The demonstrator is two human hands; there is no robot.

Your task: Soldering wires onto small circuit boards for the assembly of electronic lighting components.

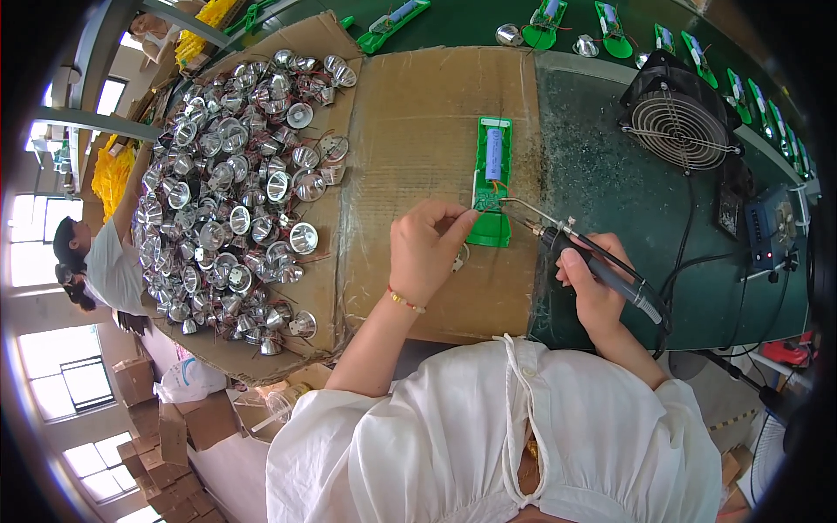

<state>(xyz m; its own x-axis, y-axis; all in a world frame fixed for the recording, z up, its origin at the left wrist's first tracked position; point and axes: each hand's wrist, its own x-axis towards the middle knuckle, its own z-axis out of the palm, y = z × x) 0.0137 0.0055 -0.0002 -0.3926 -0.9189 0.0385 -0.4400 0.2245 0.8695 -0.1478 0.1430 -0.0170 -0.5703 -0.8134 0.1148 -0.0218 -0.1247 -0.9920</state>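
A green housing (pixel 493 234) lies lengthwise on the cardboard in front of me, holding a purple cylindrical battery (pixel 494 155) and a small green circuit board (pixel 490 200). My left hand (pixel 425 248) is at the board's left edge, thumb and forefinger pinched on a thin wire. Partly covered by that hand, a pale round part (pixel 461 257) shows beside the housing. My right hand (pixel 595 288) grips a dark soldering iron (pixel 615 277) like a pen. The iron's tip and the thin curved metal tube (pixel 536 210) along it point at the board; contact cannot be made out.
Many silver reflector cups (pixel 231 174) with wires fill a cardboard tray on the left. A caged fan (pixel 680 131) and a blue soldering station (pixel 772 228) stand at right. Green housings (pixel 615 30) line the far edge. Black cables (pixel 689 227) run beside the iron. Another person (pixel 113 261) is at far left.
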